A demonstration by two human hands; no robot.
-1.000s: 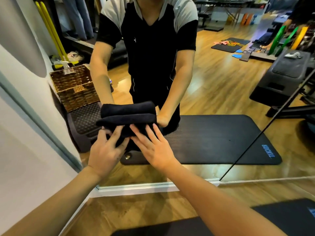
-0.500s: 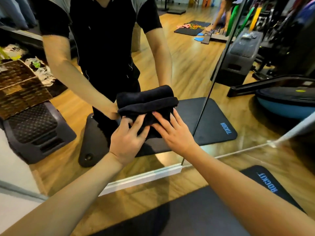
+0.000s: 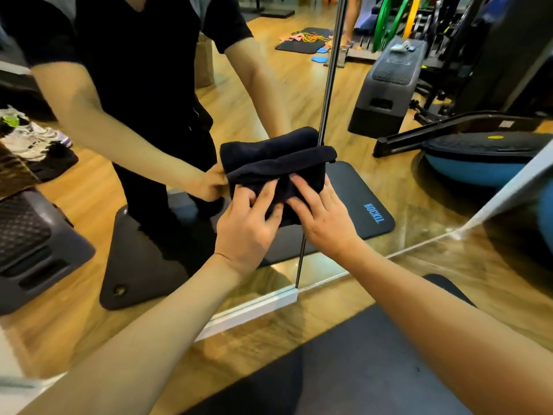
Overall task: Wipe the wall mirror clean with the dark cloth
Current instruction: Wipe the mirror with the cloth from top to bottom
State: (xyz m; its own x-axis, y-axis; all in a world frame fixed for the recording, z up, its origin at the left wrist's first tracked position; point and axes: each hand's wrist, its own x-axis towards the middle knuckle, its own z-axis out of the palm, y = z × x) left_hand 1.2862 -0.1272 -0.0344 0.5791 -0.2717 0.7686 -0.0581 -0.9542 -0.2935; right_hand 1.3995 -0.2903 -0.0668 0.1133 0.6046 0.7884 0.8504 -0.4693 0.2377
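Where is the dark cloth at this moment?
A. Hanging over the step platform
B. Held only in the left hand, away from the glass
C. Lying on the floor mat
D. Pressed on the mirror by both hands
D: the left hand and the right hand both lie on the folded dark cloth, which meets its own reflection on the wall mirror.

Bright warm light, motion blur, wide-angle edge distortion

Dark cloth (image 3: 278, 172): soft matt fabric, fine nap, folded thick. Wall mirror (image 3: 389, 94): smooth glossy glass; pane joint dark, thin. Mirror base trim (image 3: 251, 310): white, smooth, semi-gloss. Floor (image 3: 344, 298): wood-grain boards, glossy. Floor mat (image 3: 359, 366): black, matt, foam-like. Step platform (image 3: 389, 82) in reflection: grey plastic, ribbed matt top.
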